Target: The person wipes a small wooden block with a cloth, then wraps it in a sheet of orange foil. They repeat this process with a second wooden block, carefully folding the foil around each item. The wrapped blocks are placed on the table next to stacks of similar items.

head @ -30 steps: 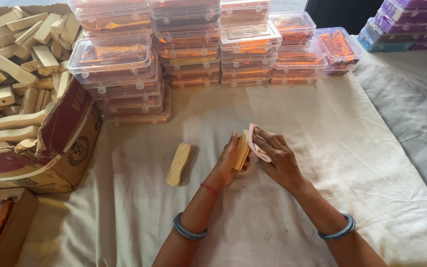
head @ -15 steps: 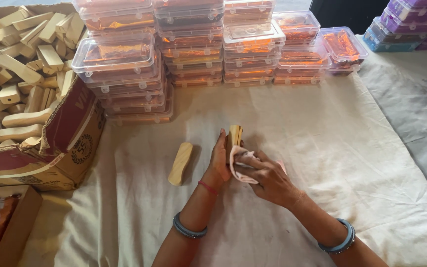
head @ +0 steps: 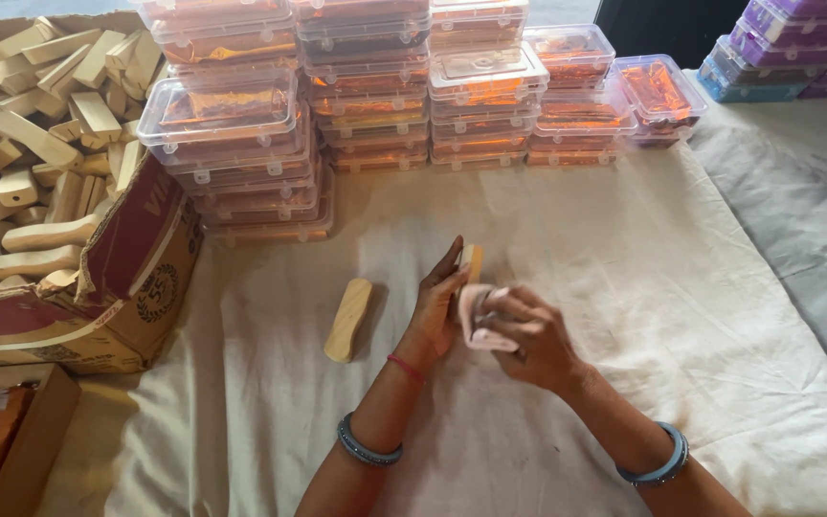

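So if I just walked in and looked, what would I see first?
Probably the tall stacks of clear plastic boxes with orange insides, lined up along the far side of the cloth-covered table. Then the big cardboard box on the left, heaped with pale wooden blocks. In the middle, the left hand holds a wooden piece upright while the right hand presses a pinkish cloth to it.

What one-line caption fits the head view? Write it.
Left hand holds a tan wooden block; right hand presses pale pink cloth against it.
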